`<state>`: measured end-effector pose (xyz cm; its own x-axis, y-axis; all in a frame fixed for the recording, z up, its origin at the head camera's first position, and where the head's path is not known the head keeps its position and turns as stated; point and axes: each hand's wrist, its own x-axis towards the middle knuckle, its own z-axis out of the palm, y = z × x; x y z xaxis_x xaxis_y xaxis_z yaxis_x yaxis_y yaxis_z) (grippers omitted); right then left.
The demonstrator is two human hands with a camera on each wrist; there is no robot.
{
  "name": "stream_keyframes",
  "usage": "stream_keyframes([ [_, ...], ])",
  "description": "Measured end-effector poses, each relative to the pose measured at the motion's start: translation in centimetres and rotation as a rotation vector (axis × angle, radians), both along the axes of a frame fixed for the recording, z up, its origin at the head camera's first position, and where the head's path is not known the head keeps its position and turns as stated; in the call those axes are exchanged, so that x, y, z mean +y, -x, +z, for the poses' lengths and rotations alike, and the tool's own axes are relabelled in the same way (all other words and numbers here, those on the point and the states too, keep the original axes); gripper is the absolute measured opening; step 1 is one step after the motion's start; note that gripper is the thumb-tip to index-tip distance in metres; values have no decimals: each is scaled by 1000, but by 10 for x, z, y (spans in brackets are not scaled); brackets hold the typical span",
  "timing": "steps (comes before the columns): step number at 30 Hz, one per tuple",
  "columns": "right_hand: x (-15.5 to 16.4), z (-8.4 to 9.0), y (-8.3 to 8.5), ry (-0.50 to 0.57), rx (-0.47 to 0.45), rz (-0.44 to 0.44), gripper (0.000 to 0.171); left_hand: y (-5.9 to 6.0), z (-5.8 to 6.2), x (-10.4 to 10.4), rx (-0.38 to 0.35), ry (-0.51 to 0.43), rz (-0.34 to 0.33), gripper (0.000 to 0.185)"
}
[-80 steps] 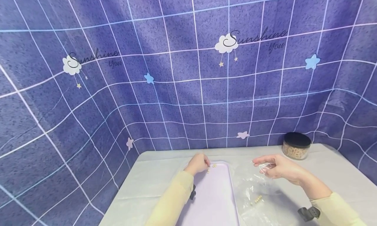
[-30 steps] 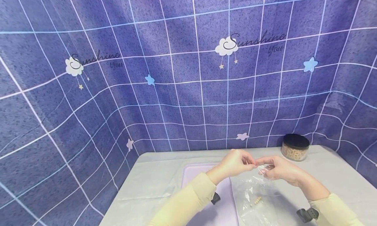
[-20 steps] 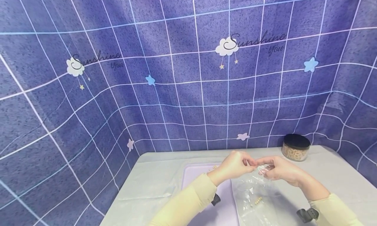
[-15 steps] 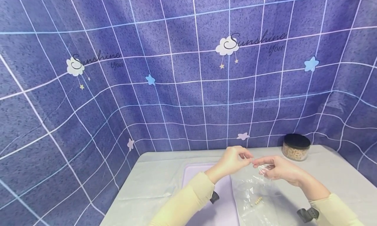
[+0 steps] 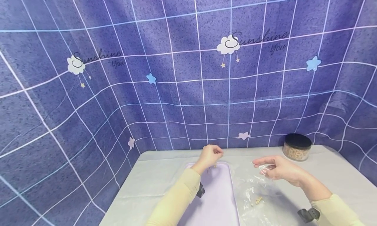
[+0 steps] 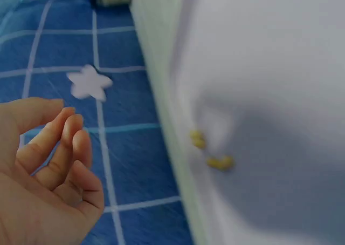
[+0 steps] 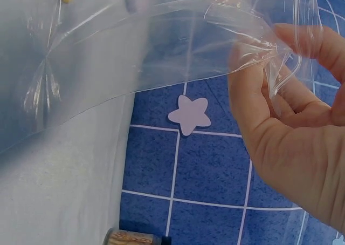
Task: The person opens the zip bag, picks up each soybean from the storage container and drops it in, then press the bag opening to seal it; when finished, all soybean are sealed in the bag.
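The right hand (image 5: 278,168) pinches the rim of a clear, crinkled plastic zip bag (image 5: 256,193) that hangs mouth-up from it, long axis sloping from the raised mouth down toward the person onto the pale grey desk (image 5: 153,183), with a few small yellowish beads (image 5: 258,199) near its bottom. The left hand (image 5: 210,155), fingers loosely curled with nothing visible in them, hovers above the far end of the flat lilac plastic tray (image 5: 216,199), right over the loose yellowish beads on the tray (image 6: 210,150). Held by one pinch, the limp mouth may sag shut, and a bead could miss it and roll across the desk.
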<state>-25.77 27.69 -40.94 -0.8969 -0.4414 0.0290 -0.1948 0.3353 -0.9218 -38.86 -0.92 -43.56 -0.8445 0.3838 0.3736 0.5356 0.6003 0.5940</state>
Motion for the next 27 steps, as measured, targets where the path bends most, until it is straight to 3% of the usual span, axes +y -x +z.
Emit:
stream_keyframes([
  [8,2,2,2,2,9,0,63,12,-22,-24,-88,90,56,6],
  [14,3,2,1,13,7,15,63,16,-44,-36,-87,189,86,9],
  [20,1,0,0,17,-10,7,63,9,-51,-40,-82,259,100,9],
  [27,2,-1,1,25,-21,6,62,7,-49,-35,-95,304,135,6],
])
